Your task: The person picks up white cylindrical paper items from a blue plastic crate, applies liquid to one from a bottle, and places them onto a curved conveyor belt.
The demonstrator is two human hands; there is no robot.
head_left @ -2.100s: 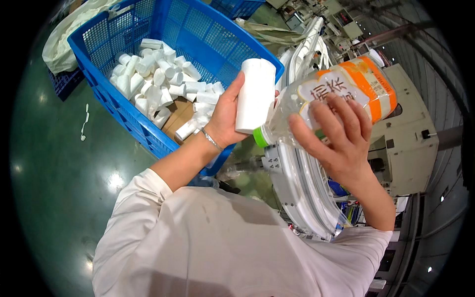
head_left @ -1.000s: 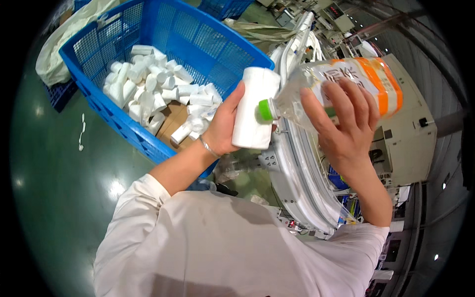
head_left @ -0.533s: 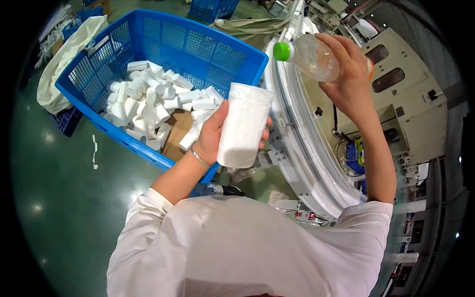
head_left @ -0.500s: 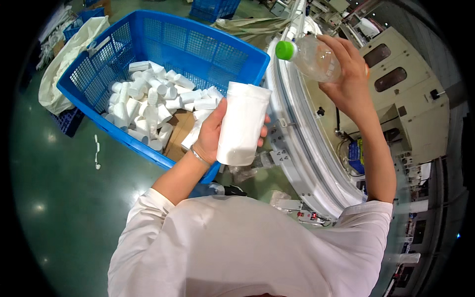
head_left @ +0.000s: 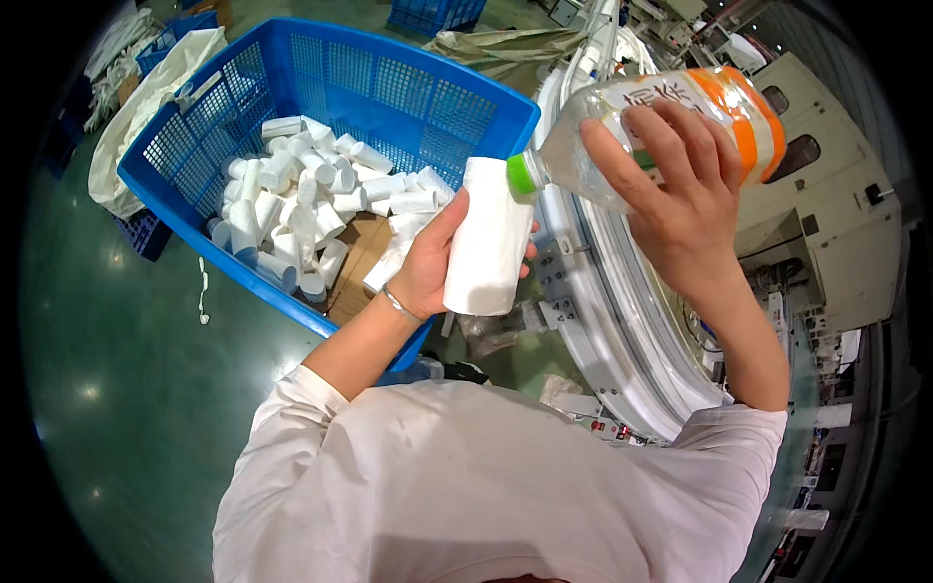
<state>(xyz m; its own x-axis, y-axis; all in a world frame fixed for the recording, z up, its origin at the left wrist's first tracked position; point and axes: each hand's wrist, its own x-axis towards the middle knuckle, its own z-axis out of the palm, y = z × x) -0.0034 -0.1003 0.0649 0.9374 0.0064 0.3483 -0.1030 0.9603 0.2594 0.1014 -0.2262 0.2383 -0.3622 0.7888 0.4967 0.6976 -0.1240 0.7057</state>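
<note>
Green floor below, blue crate (head_left: 292, 107) of white tubes (head_left: 311, 194) at your left. Your left hand (head_left: 428, 267) wraps a white tube (head_left: 486, 243); your right hand (head_left: 680, 204) grips a clear bottle (head_left: 661, 121) (green cap (head_left: 522, 175) touching the tube's top).

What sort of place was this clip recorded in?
Most likely a textile or spinning mill floor: a blue plastic crate full of white bobbin tubes, beige industrial machinery alongside, and a glossy green painted floor.
</note>
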